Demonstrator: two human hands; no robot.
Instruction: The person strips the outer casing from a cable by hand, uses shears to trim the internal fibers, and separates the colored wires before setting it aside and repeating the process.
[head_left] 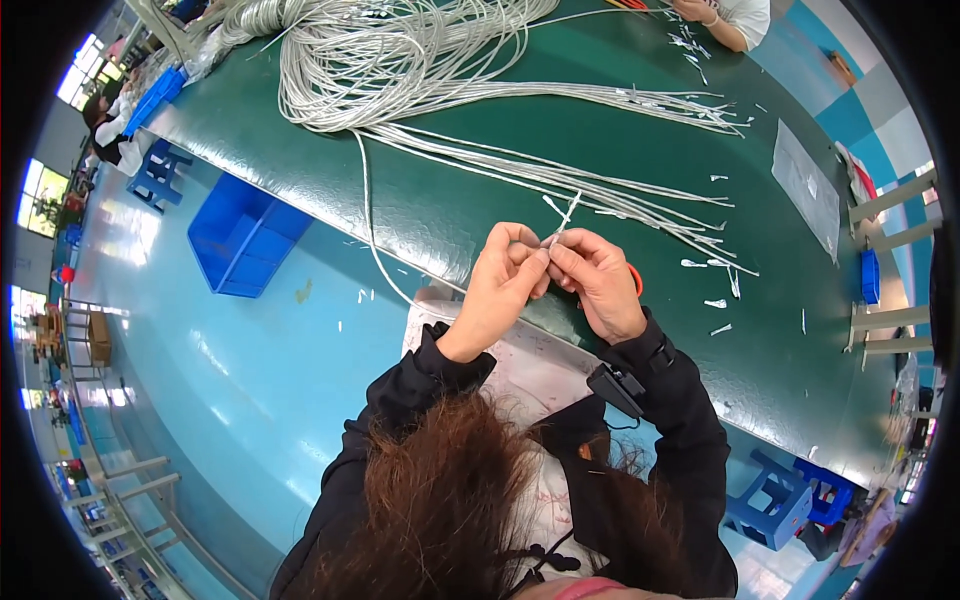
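Both hands meet over the near edge of the green table (470,215), fingertips pinched together. My left hand (500,285) and my right hand (602,285) are closed on the end of a thin grey-white cable (567,218), whose split white strands stick up beyond the fingers. The exact grip is partly hidden by the thumbs. One cable length hangs from the coil over the table edge toward my lap. Beside my right hand shows a red-orange curved piece (636,280), mostly covered. Just beyond the fingers lies a row of cable ends (640,205).
A large tangled cable coil (350,75) covers the far left of the table. White scraps (715,303) and a clear plastic bag (806,190) lie to the right. Another person's hand (695,10) is at the far side. A blue bin (245,235) and blue stools (770,500) stand on the floor.
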